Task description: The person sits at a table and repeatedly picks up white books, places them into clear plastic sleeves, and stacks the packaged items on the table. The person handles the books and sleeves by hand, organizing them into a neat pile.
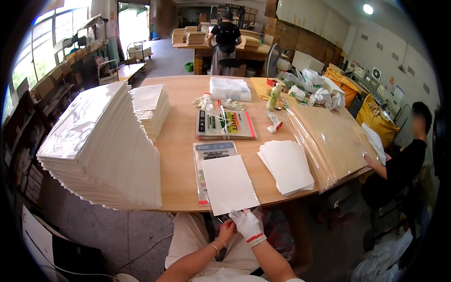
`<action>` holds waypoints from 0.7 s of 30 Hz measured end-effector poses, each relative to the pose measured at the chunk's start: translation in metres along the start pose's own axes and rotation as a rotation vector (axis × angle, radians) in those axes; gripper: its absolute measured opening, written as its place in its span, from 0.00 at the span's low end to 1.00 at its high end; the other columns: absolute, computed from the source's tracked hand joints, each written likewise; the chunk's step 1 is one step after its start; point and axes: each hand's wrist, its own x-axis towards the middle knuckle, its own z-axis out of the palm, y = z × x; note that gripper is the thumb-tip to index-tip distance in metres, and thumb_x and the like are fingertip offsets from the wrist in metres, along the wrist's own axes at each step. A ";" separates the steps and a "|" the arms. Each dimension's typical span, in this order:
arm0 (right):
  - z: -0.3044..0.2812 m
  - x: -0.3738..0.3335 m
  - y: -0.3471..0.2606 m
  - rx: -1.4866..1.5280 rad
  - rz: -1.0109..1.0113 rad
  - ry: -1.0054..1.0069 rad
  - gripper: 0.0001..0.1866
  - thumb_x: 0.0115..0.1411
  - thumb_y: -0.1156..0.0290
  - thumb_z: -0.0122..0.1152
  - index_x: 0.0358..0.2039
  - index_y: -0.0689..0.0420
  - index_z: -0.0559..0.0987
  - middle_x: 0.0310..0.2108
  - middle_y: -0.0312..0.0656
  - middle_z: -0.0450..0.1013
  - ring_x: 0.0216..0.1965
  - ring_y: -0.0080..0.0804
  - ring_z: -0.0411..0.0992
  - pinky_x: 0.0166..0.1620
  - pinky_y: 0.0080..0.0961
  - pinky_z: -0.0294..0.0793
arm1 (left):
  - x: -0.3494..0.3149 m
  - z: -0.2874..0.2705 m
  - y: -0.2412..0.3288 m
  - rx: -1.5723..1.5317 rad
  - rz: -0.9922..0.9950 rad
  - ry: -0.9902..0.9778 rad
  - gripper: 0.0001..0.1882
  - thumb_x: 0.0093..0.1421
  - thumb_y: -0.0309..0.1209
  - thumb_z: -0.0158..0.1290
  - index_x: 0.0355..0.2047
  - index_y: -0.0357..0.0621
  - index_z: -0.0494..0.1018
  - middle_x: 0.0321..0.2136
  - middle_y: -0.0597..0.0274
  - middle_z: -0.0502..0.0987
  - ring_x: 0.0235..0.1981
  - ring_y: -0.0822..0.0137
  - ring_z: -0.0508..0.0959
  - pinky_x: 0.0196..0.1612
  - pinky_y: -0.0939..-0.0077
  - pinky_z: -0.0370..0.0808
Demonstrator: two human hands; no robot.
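White sheet [229, 183] at near table edge [178, 207] is pinched by gloved right hand [246, 223] and bare left hand [226, 230], probably to slide clear sleeve [256, 212] over it.

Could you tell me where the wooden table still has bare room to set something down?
Bare wood lies between the fanned stack of white sheets and the printed packet. The far right corner, with crumpled white bags, is crowded.
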 end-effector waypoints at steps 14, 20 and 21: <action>0.056 -0.010 0.031 -2.012 -0.601 -0.440 0.06 0.45 0.71 0.55 0.22 0.59 0.70 0.27 0.46 0.66 0.34 0.45 0.67 0.36 0.35 0.67 | -0.042 -0.057 0.048 -0.007 -0.065 0.135 0.20 0.61 0.41 0.38 0.42 0.39 0.71 0.39 0.62 0.75 0.38 0.72 0.74 0.38 0.79 0.70; -0.001 0.010 -0.055 -1.373 -0.502 -0.346 0.05 0.52 0.72 0.50 0.29 0.58 0.72 0.27 0.41 0.67 0.26 0.31 0.66 0.32 0.27 0.69 | -0.059 -0.029 0.083 -0.041 -0.071 0.319 0.22 0.58 0.38 0.34 0.38 0.32 0.72 0.37 0.55 0.76 0.36 0.65 0.78 0.33 0.79 0.71; -0.022 0.004 -0.095 -1.115 -0.686 0.084 0.04 0.52 0.71 0.50 0.26 0.57 0.72 0.27 0.42 0.68 0.27 0.32 0.67 0.33 0.28 0.69 | -0.059 -0.034 0.082 0.021 -0.048 0.307 0.23 0.58 0.39 0.34 0.38 0.32 0.71 0.36 0.55 0.76 0.35 0.65 0.78 0.33 0.79 0.71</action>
